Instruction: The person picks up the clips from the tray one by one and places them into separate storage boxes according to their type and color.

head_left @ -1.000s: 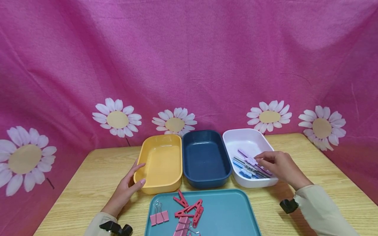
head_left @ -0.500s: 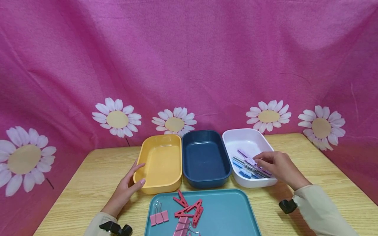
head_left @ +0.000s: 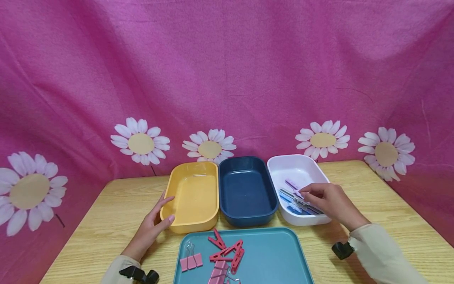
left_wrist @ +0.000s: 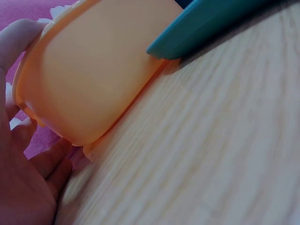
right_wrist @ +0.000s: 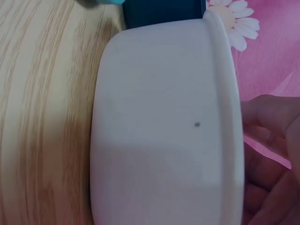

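In the head view my left hand (head_left: pixel 150 228) rests on the near left side of a yellow bin (head_left: pixel 192 228); the index finger and thumb lie over its rim. In the left wrist view the other fingers (left_wrist: pixel 49 159) lie along the bin's outer wall. My right hand (head_left: pixel 331 203) reaches over the near right rim of a white bin (head_left: pixel 299 165). Its thumb and index finger pinch a slim lavender stick-like item (head_left: pixel 291 184); the hand covers part of it. Beside it lie slim silver and blue items (head_left: pixel 291 203). In the right wrist view the bin's wall hides the fingertips.
A dark blue bin (head_left: pixel 248 189) stands between the yellow and white ones. In front lies a teal tray (head_left: pixel 276 256) with red clothespins (head_left: pixel 227 252) and pink binder clips (head_left: pixel 191 261). A pink flowered cloth (head_left: pixel 227 79) hangs behind the wooden table (head_left: pixel 85 236).
My right hand has shifted slightly left inside the white bin, and its fingertips now lie nearer the far end of the lavender item. The left hand has stayed still.
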`<state>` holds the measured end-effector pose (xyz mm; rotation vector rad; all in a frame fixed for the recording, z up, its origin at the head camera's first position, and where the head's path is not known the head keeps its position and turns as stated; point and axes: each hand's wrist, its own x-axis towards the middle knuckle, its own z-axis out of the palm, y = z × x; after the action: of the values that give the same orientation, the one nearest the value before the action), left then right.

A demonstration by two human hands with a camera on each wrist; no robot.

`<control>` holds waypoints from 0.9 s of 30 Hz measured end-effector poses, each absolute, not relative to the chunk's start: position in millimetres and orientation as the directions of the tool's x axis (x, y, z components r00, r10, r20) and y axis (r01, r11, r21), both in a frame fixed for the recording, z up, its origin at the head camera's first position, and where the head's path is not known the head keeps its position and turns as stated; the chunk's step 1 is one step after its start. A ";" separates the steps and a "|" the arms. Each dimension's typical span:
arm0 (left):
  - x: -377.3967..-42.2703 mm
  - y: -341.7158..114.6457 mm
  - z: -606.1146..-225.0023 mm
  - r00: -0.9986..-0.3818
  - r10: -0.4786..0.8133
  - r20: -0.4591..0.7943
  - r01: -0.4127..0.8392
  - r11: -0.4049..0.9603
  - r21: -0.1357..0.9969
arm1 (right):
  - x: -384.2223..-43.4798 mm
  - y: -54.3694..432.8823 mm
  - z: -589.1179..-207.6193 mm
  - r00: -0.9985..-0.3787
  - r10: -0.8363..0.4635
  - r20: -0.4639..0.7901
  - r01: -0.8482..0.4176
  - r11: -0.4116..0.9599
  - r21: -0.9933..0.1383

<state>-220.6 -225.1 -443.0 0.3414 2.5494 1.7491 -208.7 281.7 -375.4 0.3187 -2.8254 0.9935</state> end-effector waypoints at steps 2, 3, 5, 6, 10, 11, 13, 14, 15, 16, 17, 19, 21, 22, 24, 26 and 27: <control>-221.5 -225.3 -442.9 -0.976 0.191 0.103 0.164 0.343 0.925 | -209.5 279.2 -373.0 -0.968 -0.159 0.192 -0.244 0.762 -0.599; -221.9 -225.4 -442.9 -0.976 0.189 0.106 0.167 0.344 0.924 | -209.8 278.0 -371.8 -0.968 -0.161 0.193 -0.246 0.762 -0.599; -222.7 -225.6 -442.9 -0.976 0.188 0.112 0.172 0.346 0.922 | -210.1 275.8 -369.8 -0.967 -0.163 0.196 -0.250 0.757 -0.604; -223.1 -225.8 -442.9 -0.975 0.190 0.113 0.174 0.346 0.922 | -210.1 274.8 -369.2 -0.966 -0.165 0.198 -0.253 0.754 -0.606; -224.2 -226.1 -443.2 -0.975 0.193 0.114 0.174 0.331 0.927 | -208.7 271.5 -369.4 -0.963 -0.177 0.204 -0.266 0.745 -0.612; -224.3 -226.0 -443.4 -0.975 0.194 0.110 0.170 0.328 0.929 | -208.0 271.1 -370.1 -0.961 -0.179 0.210 -0.272 0.744 -0.610; -224.4 -225.8 -443.9 -0.976 0.195 0.101 0.160 0.321 0.933 | -206.6 270.4 -372.0 -0.957 -0.187 0.222 -0.286 0.741 -0.608; -224.4 -225.6 -444.1 -0.977 0.192 0.093 0.152 0.321 0.935 | -206.0 269.9 -373.0 -0.953 -0.191 0.233 -0.296 0.739 -0.605; -224.1 -225.5 -444.3 -0.977 0.192 0.088 0.147 0.320 0.936 | -205.5 269.2 -373.9 -0.949 -0.198 0.244 -0.309 0.737 -0.601; -223.8 -225.4 -444.5 -0.978 0.191 0.085 0.144 0.321 0.936 | -205.1 268.2 -374.5 -0.944 -0.208 0.255 -0.323 0.733 -0.599; -223.7 -225.5 -444.6 -0.978 0.188 0.084 0.142 0.322 0.936 | -204.8 266.9 -375.0 -0.939 -0.217 0.267 -0.338 0.729 -0.596; -223.2 -225.8 -444.8 -0.979 0.184 0.086 0.143 0.322 0.936 | -204.0 263.0 -375.6 -0.926 -0.237 0.294 -0.371 0.717 -0.591; -222.9 -226.2 -445.1 -0.978 0.186 0.096 0.152 0.320 0.935 | -203.3 258.0 -375.5 -0.909 -0.257 0.329 -0.409 0.711 -0.573; -223.0 -226.4 -445.3 -0.977 0.189 0.102 0.159 0.316 0.935 | -203.1 255.1 -375.1 -0.899 -0.266 0.348 -0.428 0.707 -0.563; -222.9 -226.4 -445.9 -0.975 0.190 0.113 0.169 0.306 0.937 | -203.1 249.0 -374.1 -0.881 -0.284 0.378 -0.462 0.690 -0.558; -222.4 -225.8 -447.1 -0.973 0.195 0.126 0.180 0.287 0.941 | -203.4 243.4 -373.7 -0.865 -0.303 0.399 -0.491 0.672 -0.554; -221.9 -225.1 -447.9 -0.971 0.200 0.132 0.185 0.275 0.943 | -203.4 241.1 -373.6 -0.859 -0.314 0.404 -0.504 0.660 -0.557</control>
<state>-221.9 -225.1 -447.9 0.3766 2.4983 1.8451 -203.4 241.1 -373.6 0.6568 -2.6052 0.9957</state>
